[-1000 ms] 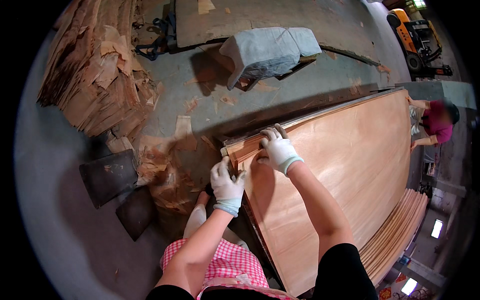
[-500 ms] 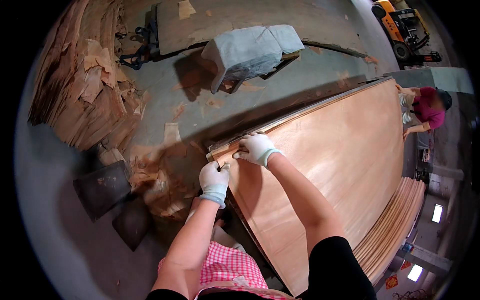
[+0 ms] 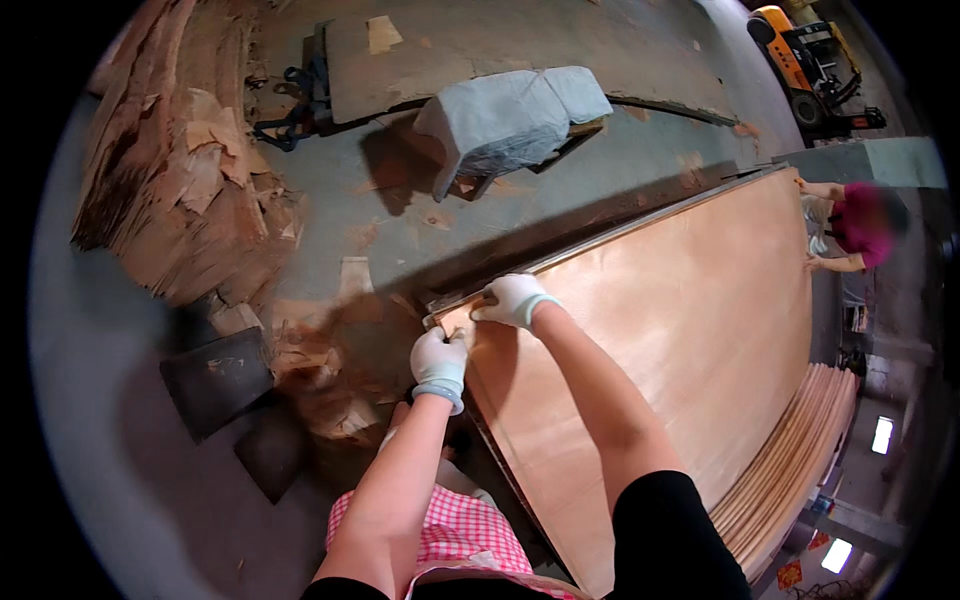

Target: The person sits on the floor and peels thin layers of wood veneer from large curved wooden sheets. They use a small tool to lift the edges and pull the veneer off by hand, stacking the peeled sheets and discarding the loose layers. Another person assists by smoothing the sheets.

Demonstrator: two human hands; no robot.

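Observation:
A large, thin sheet of light brown wood veneer (image 3: pixel 650 330) lies on a stack in front of me and stretches away to the right. My left hand (image 3: pixel 439 358), in a white knit glove, is closed on the sheet's near left corner, thumb on top. Just beyond it, my right hand (image 3: pixel 510 300), gloved the same way, grips the far edge close to that corner; its fingertips are partly hidden at the edge. At the opposite end a co-worker in a dark pink top (image 3: pixel 868 225) has both hands on the sheet's edge.
A stack of wooden sheets (image 3: pixel 790 470) stands at the lower right. Beyond my sheet is a cloth-covered object (image 3: pixel 510 120). Torn veneer is piled at the far left (image 3: pixel 190 170), with scraps on the floor. Dark flat pieces (image 3: pixel 217 380) lie left; an orange forklift (image 3: pixel 785 55) is far right.
The whole view has shifted slightly, so things sit a little farther right and lower. Both my hands stay at the sheet's corner, the left one's fingers closed more tightly against it.

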